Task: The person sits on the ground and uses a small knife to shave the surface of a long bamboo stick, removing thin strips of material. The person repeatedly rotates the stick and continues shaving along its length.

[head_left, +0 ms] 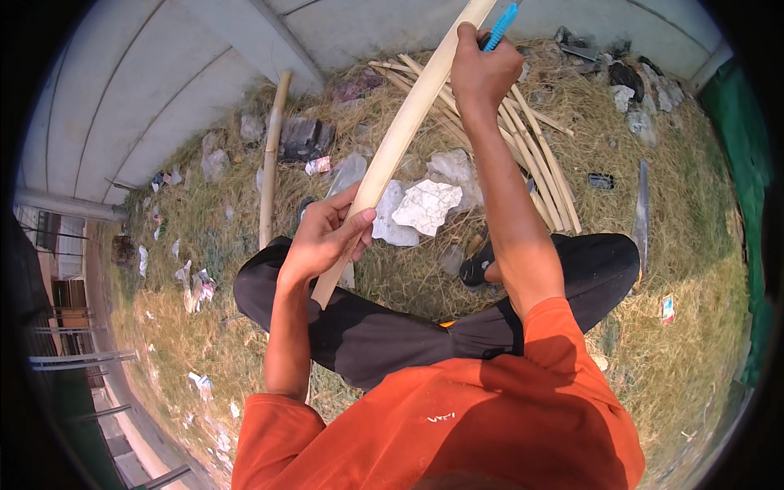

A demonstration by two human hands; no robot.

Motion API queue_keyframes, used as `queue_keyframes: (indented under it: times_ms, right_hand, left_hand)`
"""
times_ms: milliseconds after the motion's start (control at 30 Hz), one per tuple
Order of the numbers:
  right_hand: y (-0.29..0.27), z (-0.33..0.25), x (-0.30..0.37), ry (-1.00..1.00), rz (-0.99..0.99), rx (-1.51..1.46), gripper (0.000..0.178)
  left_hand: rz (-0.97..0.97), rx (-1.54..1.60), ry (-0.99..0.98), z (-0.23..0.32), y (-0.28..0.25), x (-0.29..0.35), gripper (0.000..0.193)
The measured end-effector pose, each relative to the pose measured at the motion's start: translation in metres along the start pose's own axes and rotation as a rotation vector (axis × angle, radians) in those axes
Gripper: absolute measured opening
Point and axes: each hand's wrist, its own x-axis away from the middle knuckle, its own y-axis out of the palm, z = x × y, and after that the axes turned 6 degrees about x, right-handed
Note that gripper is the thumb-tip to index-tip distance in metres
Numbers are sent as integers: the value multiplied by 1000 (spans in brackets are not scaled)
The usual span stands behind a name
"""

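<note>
A long, pale bamboo strip [411, 118] slants across my lap, its lower end over my left thigh and its upper end running out past the top of the picture. My left hand [318, 237] is closed round it near the lower end, thumb on the face. Up by the far end, my right hand [487, 77] is closed in a fist around a slim blue utility knife [500, 26], with its thumb against the strip's edge. The knife's blade cannot be made out. Beyond the strip, a cracked white stone slab [427, 207] lies on the dry grass.
Several split bamboo strips [539, 159] lie in a pile ahead. A round bamboo pole [272, 163] stretches toward the concrete wall [163, 90]. Right of my knee is a long, flat metal blade [643, 208]. Litter dots the grass; a green sheet [735, 155] hangs at right.
</note>
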Motion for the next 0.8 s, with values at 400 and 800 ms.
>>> queue_keyframes:
  times_ms: [400,800]
  right_hand:
    - [20,-13,93,591,-287,12,39]
    - [-106,74,220,651,-1003,-85,33]
  left_hand:
    - [557,-332,994,7,7,9,132]
    - [798,-94,1243,64,-28,0,24]
